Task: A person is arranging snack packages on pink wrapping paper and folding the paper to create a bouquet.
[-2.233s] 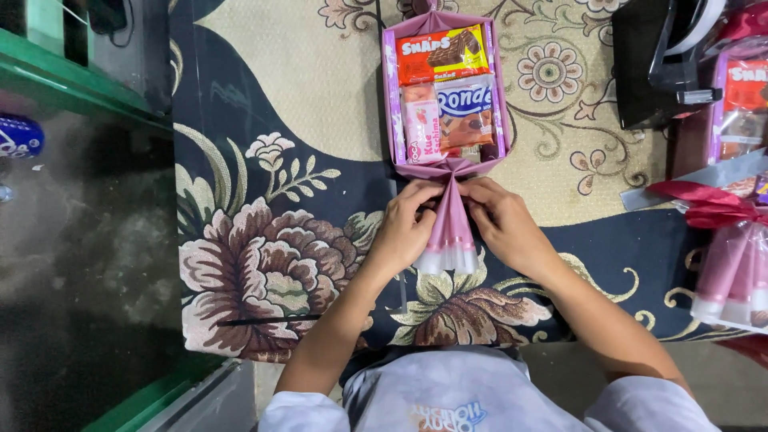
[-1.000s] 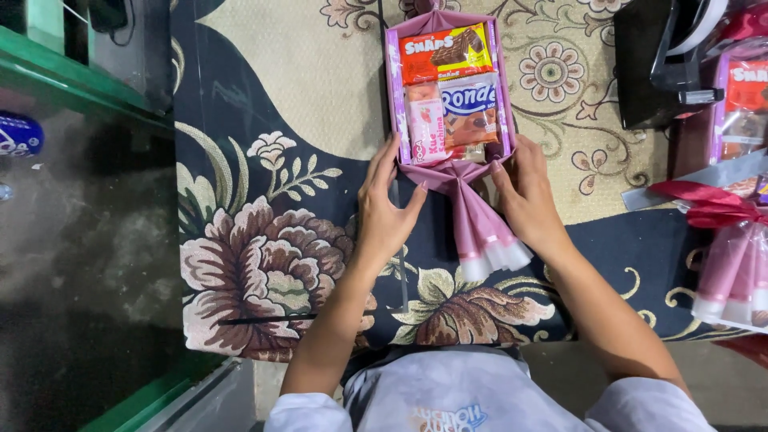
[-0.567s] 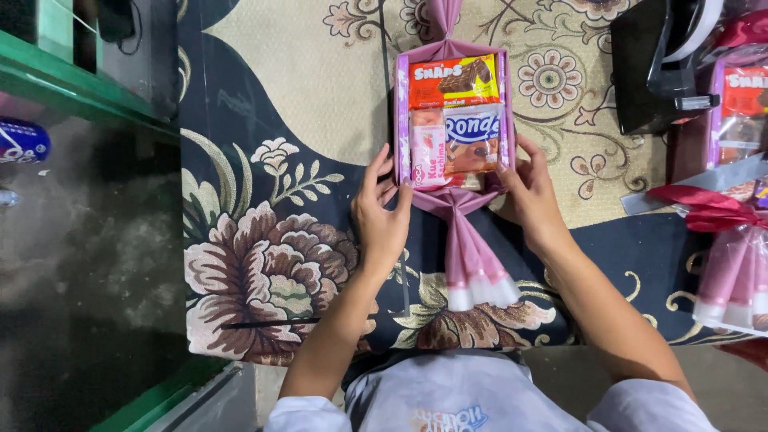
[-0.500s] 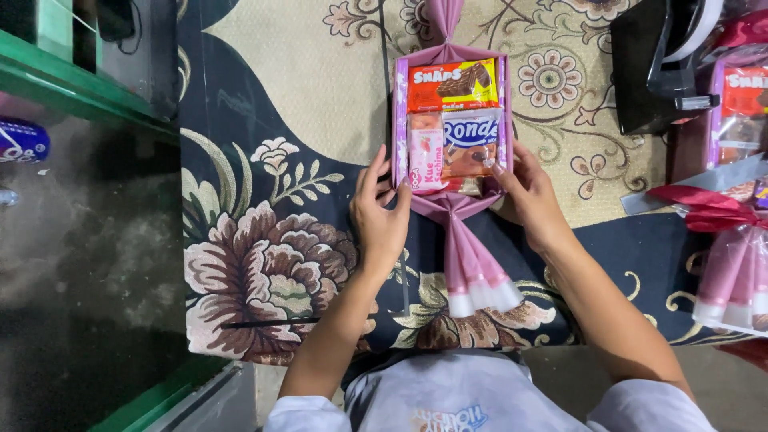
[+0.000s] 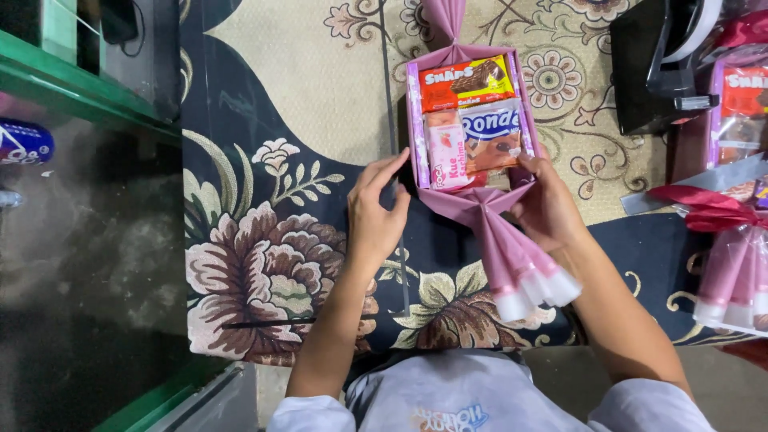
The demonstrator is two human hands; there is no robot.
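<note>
Both hands (image 5: 376,212) beside wrapped parcel (image 5: 468,128)

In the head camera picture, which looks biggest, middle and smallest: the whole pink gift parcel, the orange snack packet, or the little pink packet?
1. Pink gift parcel, by far the largest; it holds the other two.
2. Orange snack packet.
3. Little pink packet, though it looks close in size to the orange one, so that order is unsure.

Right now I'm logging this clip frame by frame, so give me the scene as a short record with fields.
view: head camera, looking down
surface: floral carpet
main item: snack parcel in mauve wrap, packets showing through its clear front
wrap ends: gathered tail fans toward the person; second gathered end at the top
left hand: open, beside the parcel's left edge
right hand: on the parcel's lower right corner
right edge: more wrapped parcels
</note>
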